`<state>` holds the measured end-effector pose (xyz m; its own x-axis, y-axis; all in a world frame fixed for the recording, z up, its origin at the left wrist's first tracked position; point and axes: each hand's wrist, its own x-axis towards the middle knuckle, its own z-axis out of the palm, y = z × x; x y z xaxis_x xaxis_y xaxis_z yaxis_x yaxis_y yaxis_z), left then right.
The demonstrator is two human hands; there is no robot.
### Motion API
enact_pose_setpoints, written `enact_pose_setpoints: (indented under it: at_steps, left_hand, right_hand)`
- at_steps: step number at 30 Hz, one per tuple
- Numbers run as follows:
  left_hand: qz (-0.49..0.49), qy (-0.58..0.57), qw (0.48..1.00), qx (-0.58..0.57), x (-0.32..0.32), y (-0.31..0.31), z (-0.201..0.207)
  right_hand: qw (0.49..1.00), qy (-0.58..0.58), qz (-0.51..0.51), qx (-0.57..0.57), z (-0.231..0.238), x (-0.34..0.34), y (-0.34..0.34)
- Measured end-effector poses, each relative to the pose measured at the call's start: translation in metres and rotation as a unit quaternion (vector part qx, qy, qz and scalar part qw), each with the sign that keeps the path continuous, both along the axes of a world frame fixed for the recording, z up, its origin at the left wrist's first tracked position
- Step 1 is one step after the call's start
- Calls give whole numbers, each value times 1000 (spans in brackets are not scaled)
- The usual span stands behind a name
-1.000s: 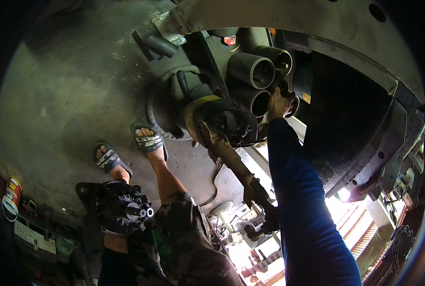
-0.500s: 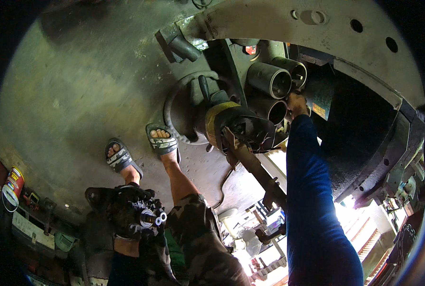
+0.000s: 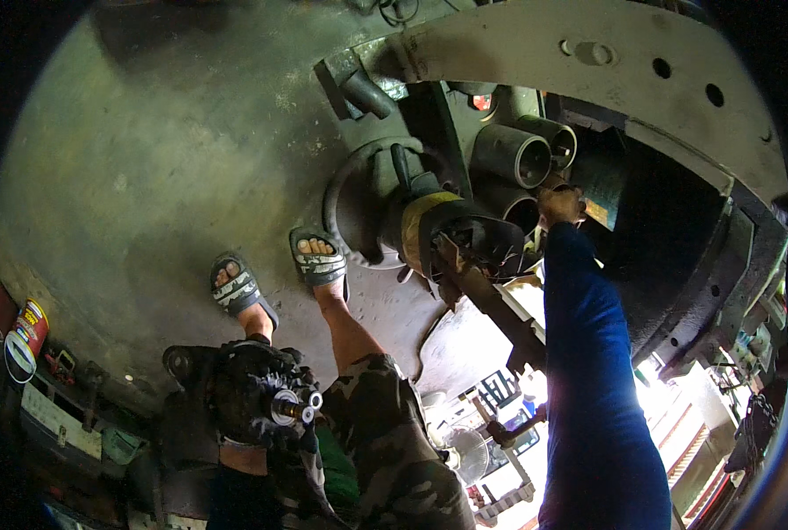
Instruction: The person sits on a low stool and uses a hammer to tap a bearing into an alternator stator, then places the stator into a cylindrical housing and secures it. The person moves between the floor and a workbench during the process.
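Note:
My bare right hand [image 3: 560, 205] reaches in beside a cluster of grey metal cylinders [image 3: 511, 155], its fingers curled at the lower right of the group. Whatever lies in those fingers is too hidden to name. Down at the lower left, a dark sleeve and bare wrist lead to my left hand [image 3: 253, 389], which looks darkly gloved and merges with what it holds. That is a bulky black tool [image 3: 292, 406] with a shiny, stepped round end pointing up, held over my lap. Its body and my left fingers are hard to tell apart.
A black post with a yellow band [image 3: 422, 221] stands in front of a round base. Above curves a pale metal rim with holes [image 3: 526, 40]. My sandalled feet [image 3: 319, 256] rest on the grey floor. A red can [image 3: 27, 331] sits at far left; a fan [image 3: 467, 455] is lower middle.
The surroundings have shifted slightly right and down in view. My right hand stays beside the cylinders, its knuckles turned a little more into sight. The black tool remains in my left hand.

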<state>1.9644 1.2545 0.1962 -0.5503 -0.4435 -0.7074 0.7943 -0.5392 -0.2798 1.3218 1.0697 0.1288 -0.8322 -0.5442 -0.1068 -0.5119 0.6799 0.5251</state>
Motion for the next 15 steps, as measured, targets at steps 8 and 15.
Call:
enact_pose_setpoints:
  at_steps: [8, 15]
  left_hand:
    - [45, -16, 999, -20, -23, -23, 10]
    - [103, -46, 990, 89, -43, -26, 27]
  right_hand:
    - [970, -163, 115, -140, 100, 61, 3]
    - [925, -332, 142, -121, 134, 99, -2]
